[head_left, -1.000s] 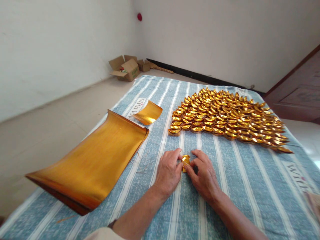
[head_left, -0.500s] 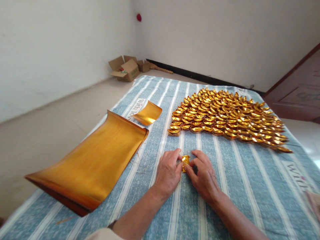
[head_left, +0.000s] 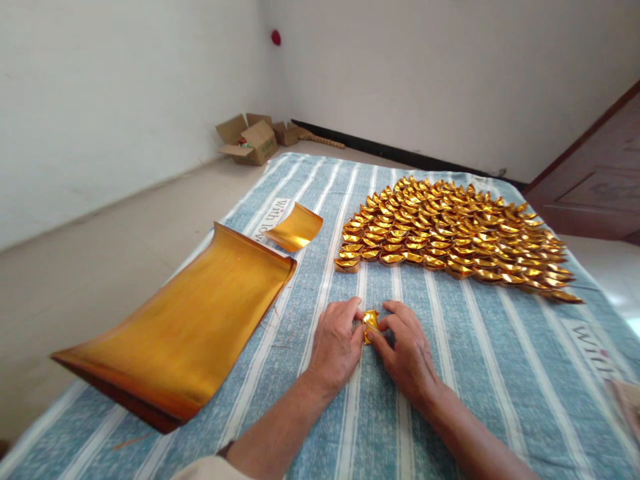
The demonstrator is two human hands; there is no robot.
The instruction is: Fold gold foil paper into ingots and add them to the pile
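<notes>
A small folded piece of gold foil paper (head_left: 371, 326) lies on the striped cloth between my two hands. My left hand (head_left: 336, 339) pinches its left edge, fingers bent, the thumb close to the fold. On the other side my right hand (head_left: 407, 347) grips the right edge with thumb and index finger. Beyond the hands, many folded gold paper ingots (head_left: 450, 233) stand in close rows. A large stack of gold foil sheets (head_left: 185, 320) lies to the left, its ends curling up. One smaller gold sheet (head_left: 296, 228) rests just past the stack.
A blue and white striped cloth (head_left: 320, 280) covers the table. Open cardboard boxes (head_left: 255, 143) sit on the floor at the far left corner. A reddish-brown wooden panel (head_left: 595, 180) stands at the right. White walls close off the back and left.
Hardly anything differs. Both hands keep their hold on the folded foil paper in the same place, and the view has shifted very slightly.
</notes>
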